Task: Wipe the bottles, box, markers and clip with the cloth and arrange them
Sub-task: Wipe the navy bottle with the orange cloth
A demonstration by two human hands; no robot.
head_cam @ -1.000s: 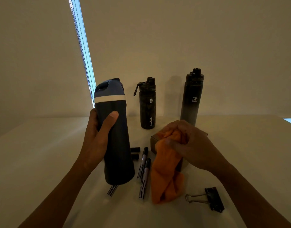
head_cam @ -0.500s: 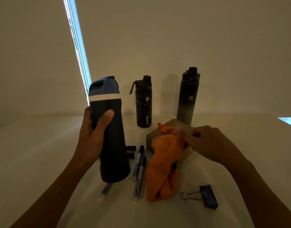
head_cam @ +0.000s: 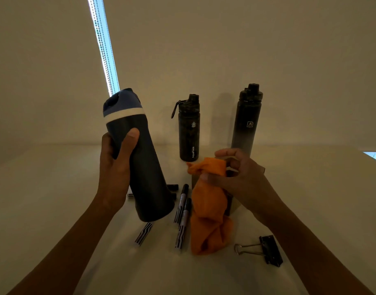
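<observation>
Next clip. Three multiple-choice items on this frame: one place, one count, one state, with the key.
1. The binder clip lies: A on the box; B on the table, right of the cloth; C against the wall.
2. Bottles in view: A two; B three; C four.
3. The blue-capped bottle is: A lying flat; B standing by the wall; C held tilted in the left hand.
Key: B, clip rests on bare tabletop; B, one held, short bottle and tall bottle standing behind; C, thumb and fingers wrap it.
</observation>
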